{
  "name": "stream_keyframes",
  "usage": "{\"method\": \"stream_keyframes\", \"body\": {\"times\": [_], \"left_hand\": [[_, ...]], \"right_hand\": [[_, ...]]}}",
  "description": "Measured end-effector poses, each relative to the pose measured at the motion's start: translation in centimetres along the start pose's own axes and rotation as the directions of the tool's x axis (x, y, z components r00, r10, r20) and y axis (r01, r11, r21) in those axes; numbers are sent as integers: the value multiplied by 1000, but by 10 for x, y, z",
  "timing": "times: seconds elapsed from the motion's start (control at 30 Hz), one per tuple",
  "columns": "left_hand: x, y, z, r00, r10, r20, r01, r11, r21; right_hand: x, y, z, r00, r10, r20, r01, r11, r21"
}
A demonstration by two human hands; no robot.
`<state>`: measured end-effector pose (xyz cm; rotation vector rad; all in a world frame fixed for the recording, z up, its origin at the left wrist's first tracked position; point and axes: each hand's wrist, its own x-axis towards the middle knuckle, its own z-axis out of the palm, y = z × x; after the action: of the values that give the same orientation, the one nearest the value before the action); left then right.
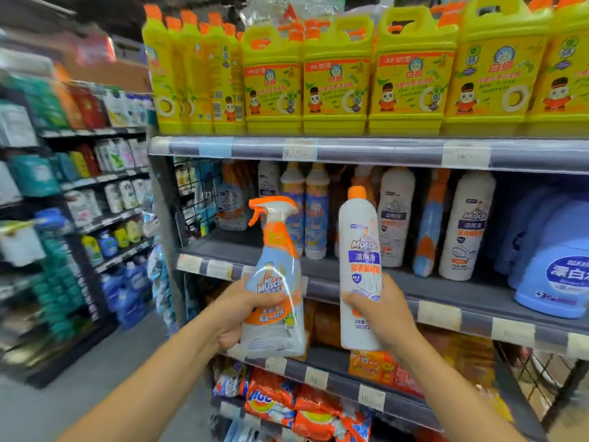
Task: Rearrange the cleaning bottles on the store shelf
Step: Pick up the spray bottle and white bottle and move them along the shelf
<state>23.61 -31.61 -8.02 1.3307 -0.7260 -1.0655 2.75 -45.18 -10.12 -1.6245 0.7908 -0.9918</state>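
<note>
Take the grey metal middle shelf as your reference. It has bare room along its front edge, ahead of the standing white bottles, so I judge each bottle belongs beside its own kind, base flat and label outward. The pale blue plastic spray bottle with the orange trigger is upright in front of the shelf's left end. The tall white plastic bottle with the orange cap is upright in front of the shelf's middle, apart from the spray bottle. Set one down before the other so neither knocks the row. Your left grip curls round the spray bottle's lower body. Your right grip clasps the white bottle's lower half, thumb across the label.
</note>
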Motion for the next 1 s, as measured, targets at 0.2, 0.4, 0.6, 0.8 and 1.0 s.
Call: {"method": "stream_keyframes", "body": {"times": [0.2, 0.4, 0.6, 0.8, 1.0], "left_hand": [[-32, 3, -50, 993, 13, -115, -21, 998, -67], [-19, 27, -97, 980, 46, -194, -50, 999, -14], [36, 56, -146, 974, 74, -214, -68, 997, 34], [101, 82, -186, 991, 51, -123, -48, 999, 27], [153, 89, -215, 990, 116, -76, -110, 991, 80]], "right_hand": [[-21, -5, 41, 984, 41, 174, -62, 991, 116], [-13, -16, 79, 955, 62, 291, -105, 985, 134], [24, -25, 136, 949, 98, 299, -145, 980, 139], [70, -32, 189, 965, 124, 230, -155, 980, 125], [115, -37, 228, 974, 159, 161, -179, 977, 119]]}}
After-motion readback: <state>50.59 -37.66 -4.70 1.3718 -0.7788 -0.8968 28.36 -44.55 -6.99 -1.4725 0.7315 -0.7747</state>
